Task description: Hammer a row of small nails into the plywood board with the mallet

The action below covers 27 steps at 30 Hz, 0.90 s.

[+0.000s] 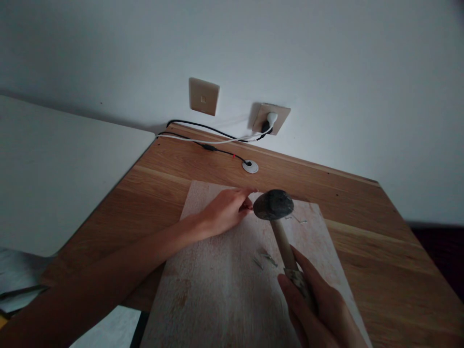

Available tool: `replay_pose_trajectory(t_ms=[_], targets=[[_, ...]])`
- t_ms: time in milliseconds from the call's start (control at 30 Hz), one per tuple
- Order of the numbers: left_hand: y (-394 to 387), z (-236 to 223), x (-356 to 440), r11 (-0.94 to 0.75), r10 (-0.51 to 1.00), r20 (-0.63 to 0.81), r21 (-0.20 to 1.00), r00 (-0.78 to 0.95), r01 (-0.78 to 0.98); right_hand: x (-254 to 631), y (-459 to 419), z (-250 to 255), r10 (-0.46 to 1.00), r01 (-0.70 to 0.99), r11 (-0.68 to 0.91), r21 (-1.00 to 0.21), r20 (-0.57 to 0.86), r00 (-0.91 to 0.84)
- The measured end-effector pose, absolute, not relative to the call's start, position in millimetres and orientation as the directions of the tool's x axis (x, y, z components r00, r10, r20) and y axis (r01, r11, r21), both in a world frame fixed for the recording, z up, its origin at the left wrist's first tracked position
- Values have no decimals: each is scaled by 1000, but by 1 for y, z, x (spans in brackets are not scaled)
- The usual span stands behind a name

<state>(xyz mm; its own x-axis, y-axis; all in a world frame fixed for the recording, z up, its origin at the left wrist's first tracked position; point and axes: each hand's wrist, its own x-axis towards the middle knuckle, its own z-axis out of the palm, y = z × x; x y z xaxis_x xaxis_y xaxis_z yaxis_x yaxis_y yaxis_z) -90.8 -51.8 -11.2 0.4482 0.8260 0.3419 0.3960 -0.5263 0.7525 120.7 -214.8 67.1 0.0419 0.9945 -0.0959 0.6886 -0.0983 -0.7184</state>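
My right hand is wrapped round the handle of a rubber mallet with a dark rounded head. The mallet head is above the far part of a pale, worn wooden board, just right of my left fingertips. My left hand rests at the board's far side, its thumb and finger drawn together; whatever is between them is too small to make out. Several thin metal nails lie loose at the middle of the board. More nails are right of the mallet head.
The board lies on a brown wooden desk against a white wall. Black and white cables run along the back to a wall socket and a round cable hole. A white panel stands at the left.
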Motion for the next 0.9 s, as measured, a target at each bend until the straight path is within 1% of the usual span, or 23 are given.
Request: replay_pose_trajectory(t_ms=[100,167,433,533,633,900], targets=[[-52,-12,-90,-522,823,338,767,457,373,118,-212,68,970,646,-218,-732,-234,62],[-52,-12,-89,-525,825,341,759,451,386,118,-213,68,959,630,-265,-730,-268,93],[-52,-10,-90,-515,841,328,732,431,447,114,-218,72,957,588,-288,-756,-244,155],[-53,-7,-90,-521,837,331,724,435,451,114,-216,71,969,626,-245,-740,-212,128],[-54,-4,-90,-538,827,347,718,443,441,116,-215,66,968,635,-237,-735,-237,87],[-53,-8,-91,-561,815,388,714,431,418,124,-218,57,958,639,-249,-727,-280,55]])
